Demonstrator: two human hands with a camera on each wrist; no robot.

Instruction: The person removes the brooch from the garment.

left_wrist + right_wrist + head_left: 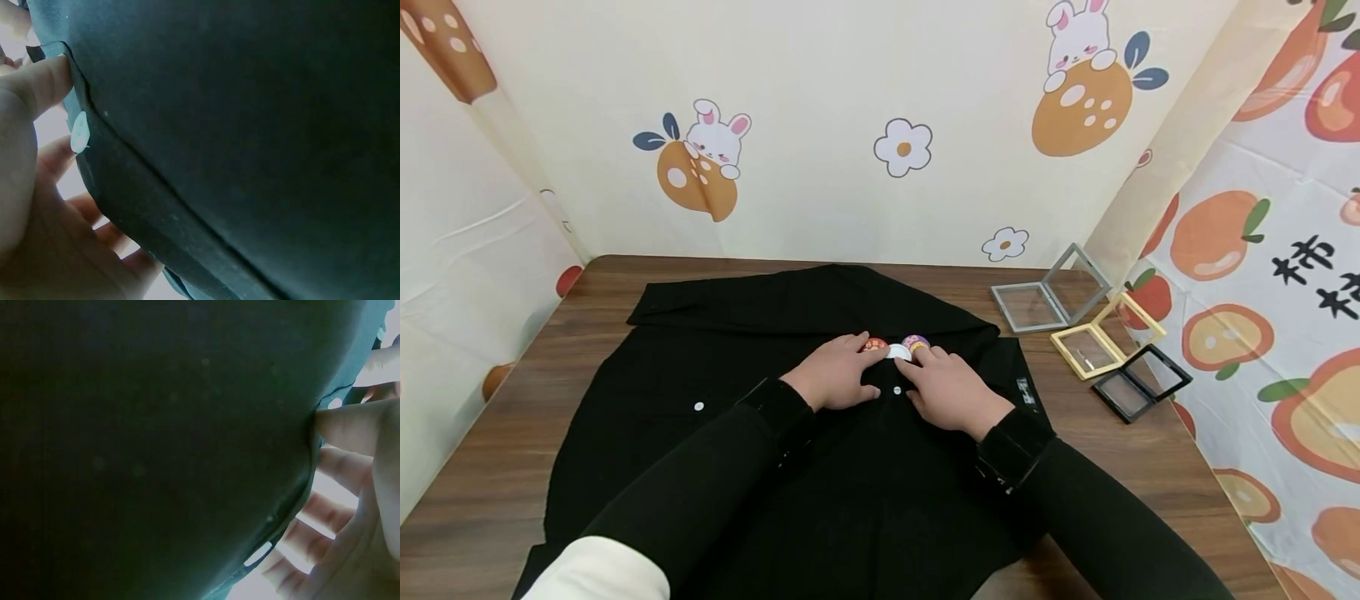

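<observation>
A black shirt (752, 358) with white buttons lies spread over the table. On its upper middle sit three small round badge-like discs: a red one (876, 343), a white one (898, 352) and a purple one (915, 342). My left hand (838, 372) rests on the cloth, its fingertips at the red and white discs. From the other side, my right hand (953, 390) touches near the white and purple discs. Both wrist views show spread fingers (44, 84) and fingers (350, 428) against dark cloth; the cloth hides most fingertips.
Three hinged clear-windowed frames stand open on the table's right: a grey one (1030, 307), a gold one (1086, 350) and a black one (1123, 396). Patterned cloth hangs behind and at both sides. Brown tabletop (490, 508) shows around the shirt.
</observation>
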